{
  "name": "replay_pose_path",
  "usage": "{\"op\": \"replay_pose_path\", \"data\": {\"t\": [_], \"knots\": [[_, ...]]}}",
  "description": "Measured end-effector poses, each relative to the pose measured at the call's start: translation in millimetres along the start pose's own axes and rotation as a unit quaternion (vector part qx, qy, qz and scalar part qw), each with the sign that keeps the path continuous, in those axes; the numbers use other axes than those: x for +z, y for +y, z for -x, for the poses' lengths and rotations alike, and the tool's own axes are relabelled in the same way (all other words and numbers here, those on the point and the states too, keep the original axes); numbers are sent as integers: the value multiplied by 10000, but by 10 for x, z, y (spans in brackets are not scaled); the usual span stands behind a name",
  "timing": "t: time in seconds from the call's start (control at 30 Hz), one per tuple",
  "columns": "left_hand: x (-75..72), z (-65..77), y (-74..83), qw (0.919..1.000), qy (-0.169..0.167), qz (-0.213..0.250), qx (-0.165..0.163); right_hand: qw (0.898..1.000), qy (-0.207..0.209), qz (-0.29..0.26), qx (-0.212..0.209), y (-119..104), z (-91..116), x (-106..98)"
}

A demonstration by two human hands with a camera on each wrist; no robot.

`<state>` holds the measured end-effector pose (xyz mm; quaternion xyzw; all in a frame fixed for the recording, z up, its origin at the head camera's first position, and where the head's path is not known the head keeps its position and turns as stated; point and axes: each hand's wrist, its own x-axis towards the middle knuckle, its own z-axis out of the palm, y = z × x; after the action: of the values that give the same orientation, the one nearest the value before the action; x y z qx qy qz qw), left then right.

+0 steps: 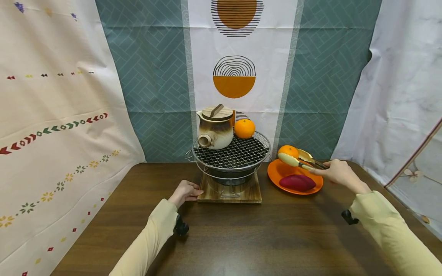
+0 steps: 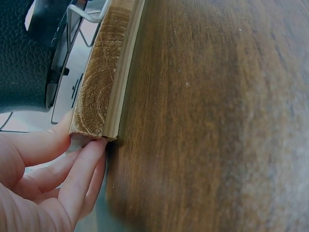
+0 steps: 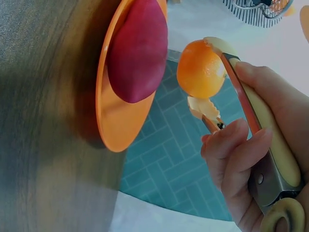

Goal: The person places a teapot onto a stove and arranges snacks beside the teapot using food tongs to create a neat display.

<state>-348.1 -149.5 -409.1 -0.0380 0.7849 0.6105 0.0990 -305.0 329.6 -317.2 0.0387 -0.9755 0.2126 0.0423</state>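
My right hand [image 1: 340, 175] grips a pair of cream-tipped tongs [image 3: 270, 130], whose tips clasp an orange [image 3: 200, 70] over the orange plate [image 1: 272, 174]. On that plate lies a purple sweet potato [image 1: 297, 183]. At the left front corner of the wooden board [image 1: 253, 196], my left hand [image 1: 185, 193] pinches the edge between thumb and fingers [image 2: 87, 164]. Upon the board stands a round grill [image 1: 238, 153] with a wire mesh top. A clay teapot [image 1: 222, 134] with a wooden lid and a second orange [image 1: 244, 128] rest on the mesh.
The brown wooden table [image 1: 235, 237] runs back to a patterned teal and white curtain [image 1: 155, 76]. Cloths hang along the left and right sides. Wire handles [image 1: 188, 155] stick out from the grill's rim.
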Motion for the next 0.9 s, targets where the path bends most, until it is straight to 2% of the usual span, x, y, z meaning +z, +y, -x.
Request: {"op": "replay_pose_path", "data": {"t": [0.47,0.9], "knots": [[-5,-4,-5,10000,-51,36,19,9999,111,35,80,-15,58,-72],[-12,-20,-23,10000,-72,53,42,9996,221,-177,-83,-95,137,-169]]}}
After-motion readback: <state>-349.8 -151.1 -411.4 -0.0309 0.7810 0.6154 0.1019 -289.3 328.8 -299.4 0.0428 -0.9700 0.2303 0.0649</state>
